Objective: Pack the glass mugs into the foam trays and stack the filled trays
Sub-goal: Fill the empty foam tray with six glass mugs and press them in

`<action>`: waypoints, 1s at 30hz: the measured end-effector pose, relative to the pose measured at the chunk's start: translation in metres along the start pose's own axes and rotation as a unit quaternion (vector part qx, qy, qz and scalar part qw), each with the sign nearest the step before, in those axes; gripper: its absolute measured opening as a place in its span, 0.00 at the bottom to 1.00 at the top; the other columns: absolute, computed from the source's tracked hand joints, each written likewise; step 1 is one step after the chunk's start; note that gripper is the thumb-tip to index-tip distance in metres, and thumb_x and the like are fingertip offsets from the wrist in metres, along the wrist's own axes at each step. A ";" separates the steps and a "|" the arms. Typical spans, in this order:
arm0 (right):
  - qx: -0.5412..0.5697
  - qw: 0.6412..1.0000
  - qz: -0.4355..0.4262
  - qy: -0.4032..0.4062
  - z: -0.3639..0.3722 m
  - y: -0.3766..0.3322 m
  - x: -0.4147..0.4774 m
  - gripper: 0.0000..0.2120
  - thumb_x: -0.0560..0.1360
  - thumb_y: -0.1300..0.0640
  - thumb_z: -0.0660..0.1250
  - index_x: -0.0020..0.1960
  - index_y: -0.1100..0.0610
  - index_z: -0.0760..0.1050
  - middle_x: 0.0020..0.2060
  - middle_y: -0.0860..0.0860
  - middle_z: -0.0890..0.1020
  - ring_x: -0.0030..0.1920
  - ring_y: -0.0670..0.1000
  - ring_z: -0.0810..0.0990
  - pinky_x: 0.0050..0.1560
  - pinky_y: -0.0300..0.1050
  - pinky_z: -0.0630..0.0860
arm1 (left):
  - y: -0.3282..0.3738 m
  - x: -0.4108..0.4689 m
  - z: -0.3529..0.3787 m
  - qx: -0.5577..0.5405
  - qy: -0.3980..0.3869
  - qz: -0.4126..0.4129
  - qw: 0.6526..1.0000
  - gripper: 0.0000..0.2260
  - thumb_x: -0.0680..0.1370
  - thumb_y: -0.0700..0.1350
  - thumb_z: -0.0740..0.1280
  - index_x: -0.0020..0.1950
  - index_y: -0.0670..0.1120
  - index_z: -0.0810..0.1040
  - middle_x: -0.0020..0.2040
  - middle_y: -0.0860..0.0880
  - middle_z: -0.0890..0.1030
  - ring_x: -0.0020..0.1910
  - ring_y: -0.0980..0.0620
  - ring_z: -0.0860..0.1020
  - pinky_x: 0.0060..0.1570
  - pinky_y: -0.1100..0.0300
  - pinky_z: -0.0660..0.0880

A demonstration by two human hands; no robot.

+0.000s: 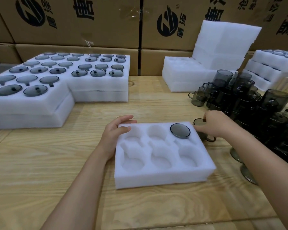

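Note:
A white foam tray [163, 178] with six round pockets lies on the wooden table in front of me. One dark glass mug [180, 131] sits in its far right pocket; the other pockets hold nothing. My left hand [116, 133] rests on the tray's far left corner, fingers over the rim and thumb on top. My right hand [213, 123] grips a smoky glass mug [198, 122] standing on the table just past the tray's far right corner. A pile of stacked dark mugs [239, 97] stands at the right.
Stacks of filled foam trays [60, 97] stand at the left and back middle. Empty foam trays [186, 75] and foam sheets [226, 42] are piled at the back right, with more filled trays [273, 63] beyond. Cardboard boxes [90, 22] wall the back. Loose mugs [246, 173] lie under my right forearm.

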State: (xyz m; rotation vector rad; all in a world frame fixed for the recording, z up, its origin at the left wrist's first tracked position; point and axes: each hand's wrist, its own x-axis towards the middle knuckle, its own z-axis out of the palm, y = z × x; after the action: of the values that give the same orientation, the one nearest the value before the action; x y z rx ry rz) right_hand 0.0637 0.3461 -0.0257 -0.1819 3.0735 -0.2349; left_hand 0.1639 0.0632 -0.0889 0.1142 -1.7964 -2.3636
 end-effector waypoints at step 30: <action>0.078 0.975 -0.206 0.028 -0.001 -0.109 -0.033 0.22 0.64 0.35 0.70 0.43 0.53 0.72 0.32 0.46 0.73 0.37 0.47 0.73 0.29 0.42 0.62 | 0.003 -0.002 0.000 0.053 0.003 -0.028 0.998 0.26 0.60 0.35 0.61 0.56 0.46 0.80 0.44 0.40 0.79 0.41 0.44 0.79 0.40 0.54 0.77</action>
State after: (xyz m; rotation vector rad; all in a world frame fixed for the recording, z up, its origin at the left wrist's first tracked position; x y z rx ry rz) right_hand 0.1083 0.2435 -0.0064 -0.8175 3.0180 -0.5043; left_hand 0.1658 0.0622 -0.0861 0.1883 -1.9393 -2.3027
